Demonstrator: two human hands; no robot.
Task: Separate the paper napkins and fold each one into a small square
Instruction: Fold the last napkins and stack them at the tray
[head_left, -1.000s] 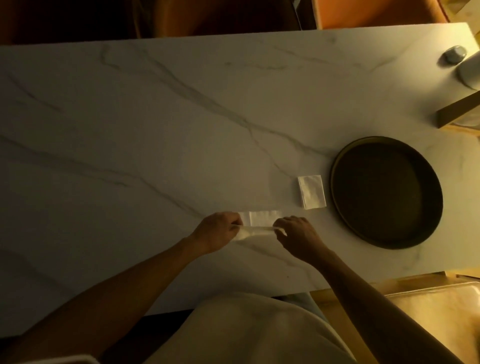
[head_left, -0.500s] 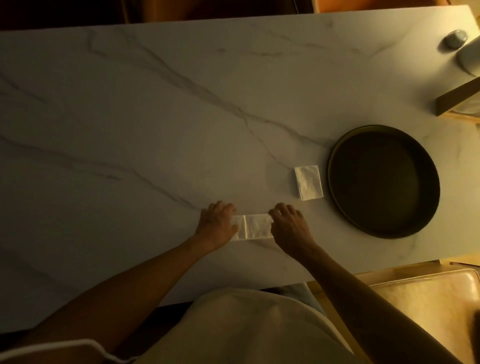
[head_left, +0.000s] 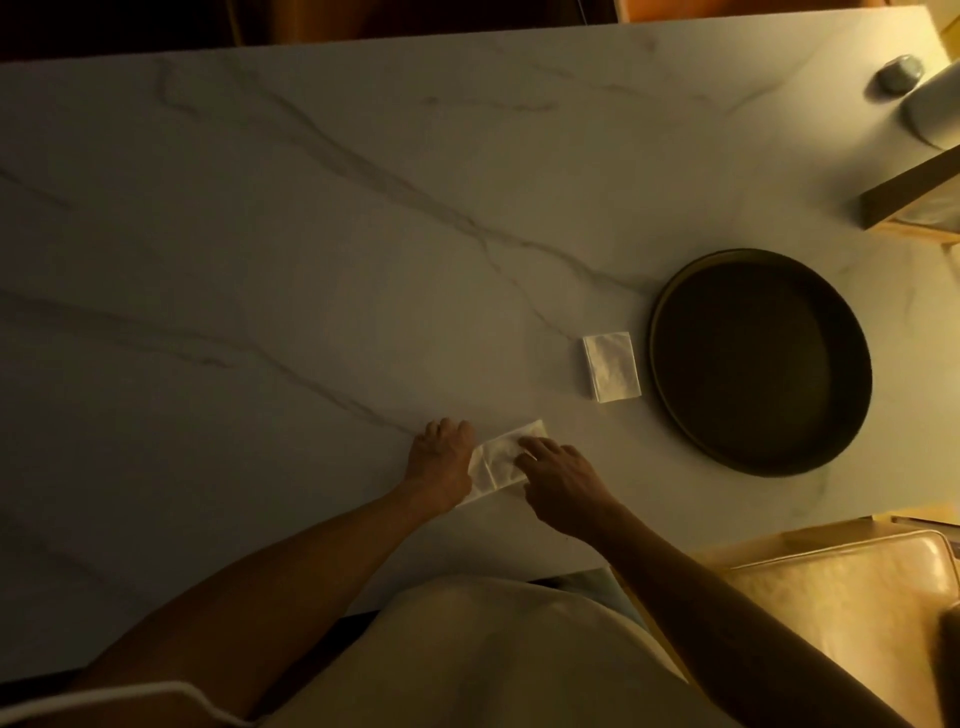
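Observation:
A white paper napkin (head_left: 501, 457), folded into a narrow strip, lies flat on the marble table (head_left: 260, 260) near the front edge. My left hand (head_left: 441, 457) presses on its left end. From the right, my right hand (head_left: 558, 475) reaches over it with the fingertips resting on the strip's middle. The strip's right end sticks out beyond the fingers. A small stack of folded white napkins (head_left: 612, 366) sits further back and to the right, apart from both hands.
A dark round tray (head_left: 852, 364) lies right of the napkin stack. At the far right corner are a small grey knob-like object (head_left: 900, 75), a pale rounded object (head_left: 935, 111) and a dark-edged box (head_left: 914, 200). A tan cushioned seat (head_left: 852, 597) stands below the table's right end.
The napkin's near edge was lifted between both hands, then laid flat as a strip. My right hand has since slid left onto its middle, and the strip now lies slightly slanted.

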